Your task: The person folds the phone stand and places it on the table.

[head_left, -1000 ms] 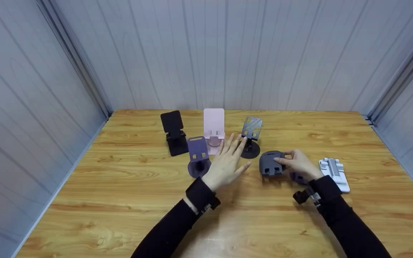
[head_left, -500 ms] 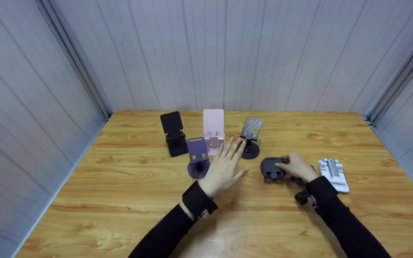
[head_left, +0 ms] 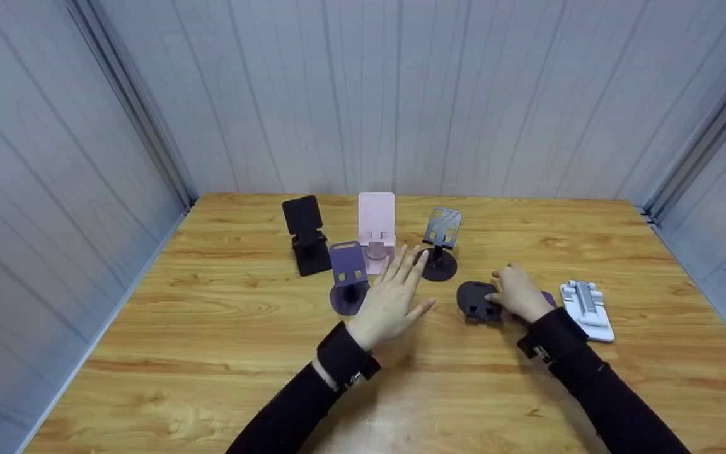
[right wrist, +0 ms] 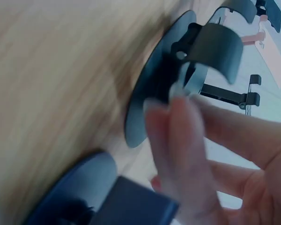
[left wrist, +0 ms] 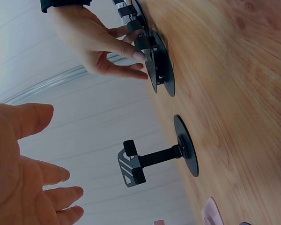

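Note:
My right hand (head_left: pixel 520 295) holds the right edge of a dark grey phone stand (head_left: pixel 475 301), thumb on its plate. The stand lies folded low, its plate close over the round base (right wrist: pixel 147 93). Beneath that wrist, mostly hidden, a purple folded stand (head_left: pixel 549 299) shows only its edge. My left hand (head_left: pixel 388 309) hovers palm down with fingers spread, holding nothing. Just past its fingertips stands a grey phone stand with cut-outs (head_left: pixel 443 228), upright on a round black base. A purple phone stand (head_left: pixel 348 265) rises left of this hand.
At the back are a pink phone stand (head_left: pixel 376 217) and a black one (head_left: pixel 303 217), both unfolded. A white folded stand (head_left: pixel 588 312) lies right of my right wrist. Pale panel walls (head_left: pixel 363 94) border the wooden table (head_left: pixel 212 353) behind and at both sides.
The dark grey stand's plate has come down from tilted to nearly flat, my right hand moving with it. My left hand has drawn back slightly toward me.

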`<state>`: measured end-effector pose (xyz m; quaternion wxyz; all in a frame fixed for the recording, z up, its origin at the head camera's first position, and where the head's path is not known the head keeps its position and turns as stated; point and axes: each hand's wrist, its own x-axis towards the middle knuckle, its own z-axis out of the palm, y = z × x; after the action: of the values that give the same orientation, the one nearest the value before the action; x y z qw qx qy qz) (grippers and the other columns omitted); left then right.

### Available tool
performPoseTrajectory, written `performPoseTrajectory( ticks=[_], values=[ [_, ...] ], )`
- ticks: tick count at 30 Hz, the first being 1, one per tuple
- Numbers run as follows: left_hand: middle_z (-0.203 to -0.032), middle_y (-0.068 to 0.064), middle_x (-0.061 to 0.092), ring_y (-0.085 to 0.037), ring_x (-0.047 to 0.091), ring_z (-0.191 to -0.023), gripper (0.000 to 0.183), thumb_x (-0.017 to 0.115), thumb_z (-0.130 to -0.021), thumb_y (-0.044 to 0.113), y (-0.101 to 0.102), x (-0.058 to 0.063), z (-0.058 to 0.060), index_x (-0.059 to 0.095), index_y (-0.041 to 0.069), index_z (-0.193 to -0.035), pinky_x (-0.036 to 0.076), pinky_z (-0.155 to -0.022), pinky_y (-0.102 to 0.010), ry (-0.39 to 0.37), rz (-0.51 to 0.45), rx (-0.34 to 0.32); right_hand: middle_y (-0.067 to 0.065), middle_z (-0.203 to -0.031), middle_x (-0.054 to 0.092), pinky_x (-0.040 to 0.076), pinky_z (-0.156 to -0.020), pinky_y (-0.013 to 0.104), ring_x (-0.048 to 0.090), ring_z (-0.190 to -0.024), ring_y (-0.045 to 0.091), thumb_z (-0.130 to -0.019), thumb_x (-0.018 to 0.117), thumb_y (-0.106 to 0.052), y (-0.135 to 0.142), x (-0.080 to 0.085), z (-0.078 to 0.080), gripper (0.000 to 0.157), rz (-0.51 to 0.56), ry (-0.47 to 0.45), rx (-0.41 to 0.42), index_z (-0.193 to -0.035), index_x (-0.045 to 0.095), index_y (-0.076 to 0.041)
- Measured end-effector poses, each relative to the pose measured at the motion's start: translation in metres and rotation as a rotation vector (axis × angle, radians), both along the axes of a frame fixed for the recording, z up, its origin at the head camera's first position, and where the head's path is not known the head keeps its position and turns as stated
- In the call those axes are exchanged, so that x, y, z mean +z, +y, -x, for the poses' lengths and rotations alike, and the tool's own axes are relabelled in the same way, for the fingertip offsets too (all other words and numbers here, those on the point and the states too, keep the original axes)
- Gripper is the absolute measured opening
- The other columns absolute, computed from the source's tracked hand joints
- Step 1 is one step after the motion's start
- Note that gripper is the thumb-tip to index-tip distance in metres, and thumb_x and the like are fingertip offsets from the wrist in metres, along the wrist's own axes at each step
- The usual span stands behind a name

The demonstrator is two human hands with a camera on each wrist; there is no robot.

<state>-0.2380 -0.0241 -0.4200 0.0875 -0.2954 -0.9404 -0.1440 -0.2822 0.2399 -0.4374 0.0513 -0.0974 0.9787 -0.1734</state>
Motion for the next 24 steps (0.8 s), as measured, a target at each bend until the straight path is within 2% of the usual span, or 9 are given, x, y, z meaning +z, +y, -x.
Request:
performPoseTrajectory(
  ticks=[2,5,7,9,13,15,18,21,24],
  values=[
    [-0.167,-0.011,0.012,-0.030,0.008,-0.154,0.076,0.044,-0.102,0.047,0.000,0.000,-0.001,0.014,0.006,-0.159,0.012,-0.126,-0.048,0.002,0.004,0.002,0.040,-0.131,0.050,0.041,-0.105,0.062,0.045,-0.126,0.053,-0.087,0.074,-0.010,-0.003,0.001,-0.001,0.052,-0.022,0.036,-0.006,-0.128,0.055,0.016],
    [-0.167,-0.012,0.011,-0.030,0.007,-0.155,0.076,0.045,-0.102,0.046,-0.002,-0.002,-0.001,0.014,0.005,-0.158,0.012,-0.126,-0.047,0.008,0.009,0.006,0.035,-0.124,0.054,0.049,-0.094,0.060,0.055,-0.113,0.051,-0.084,0.077,-0.007,-0.009,0.001,-0.005,0.054,-0.067,0.128,-0.003,-0.130,0.057,0.011],
    [-0.167,-0.013,0.011,-0.030,0.007,-0.155,0.077,0.046,-0.102,0.046,-0.004,-0.003,-0.001,0.014,0.004,-0.158,0.012,-0.126,-0.046,0.017,0.022,0.012,0.033,-0.123,0.054,0.052,-0.088,0.058,0.057,-0.109,0.049,-0.082,0.079,-0.006,-0.012,0.000,-0.008,0.056,-0.104,0.183,-0.004,-0.132,0.057,0.007],
    [-0.167,-0.013,0.011,-0.030,0.008,-0.154,0.077,0.047,-0.102,0.046,-0.007,-0.003,-0.001,0.014,0.004,-0.158,0.012,-0.126,-0.046,0.029,0.032,0.022,0.032,-0.127,0.054,0.051,-0.090,0.060,0.054,-0.114,0.050,-0.080,0.080,-0.005,-0.015,-0.001,-0.011,0.058,-0.150,0.247,0.001,-0.132,0.058,0.005],
    [-0.166,-0.012,0.012,-0.030,0.009,-0.154,0.079,0.050,-0.101,0.046,-0.015,-0.003,-0.002,0.015,0.004,-0.158,0.013,-0.126,-0.047,0.044,0.035,0.052,0.030,-0.141,0.048,0.041,-0.102,0.068,0.042,-0.134,0.050,-0.081,0.078,-0.004,-0.019,-0.005,-0.015,0.058,-0.237,0.328,0.024,-0.134,0.056,0.002],
    [-0.166,-0.012,0.012,-0.030,0.010,-0.154,0.079,0.051,-0.100,0.045,-0.021,-0.003,-0.002,0.015,0.004,-0.158,0.012,-0.126,-0.047,0.054,0.038,0.071,0.028,-0.146,0.045,0.036,-0.105,0.070,0.036,-0.139,0.049,-0.087,0.070,-0.003,-0.020,-0.007,-0.017,0.052,-0.258,0.332,0.031,-0.137,0.054,0.001],
    [-0.165,-0.014,0.018,-0.031,0.015,-0.153,0.079,0.053,-0.099,0.044,-0.031,-0.002,0.000,0.019,0.003,-0.157,0.015,-0.126,-0.049,0.113,0.047,0.101,0.026,-0.151,0.041,0.032,-0.109,0.071,0.029,-0.144,0.046,-0.095,0.059,-0.005,-0.021,-0.008,-0.021,0.048,-0.250,0.325,0.033,-0.142,0.050,-0.001],
    [-0.163,-0.016,0.022,-0.033,0.019,-0.152,0.076,0.055,-0.099,0.042,-0.043,0.001,0.005,0.023,0.003,-0.156,0.017,-0.125,-0.051,0.174,0.022,0.150,0.025,-0.156,0.033,0.024,-0.113,0.071,0.022,-0.148,0.045,-0.100,0.054,-0.014,-0.022,-0.008,-0.024,0.052,-0.208,0.313,0.024,-0.149,0.041,-0.004],
    [-0.164,-0.017,0.019,-0.034,0.016,-0.153,0.075,0.056,-0.099,0.037,-0.058,0.005,0.010,0.022,0.003,-0.156,0.016,-0.124,-0.052,0.193,-0.040,0.198,0.023,-0.161,0.025,0.016,-0.116,0.070,0.015,-0.150,0.045,-0.103,0.051,-0.026,-0.025,-0.008,-0.028,0.060,-0.159,0.308,0.015,-0.155,0.030,-0.007]
  ],
)
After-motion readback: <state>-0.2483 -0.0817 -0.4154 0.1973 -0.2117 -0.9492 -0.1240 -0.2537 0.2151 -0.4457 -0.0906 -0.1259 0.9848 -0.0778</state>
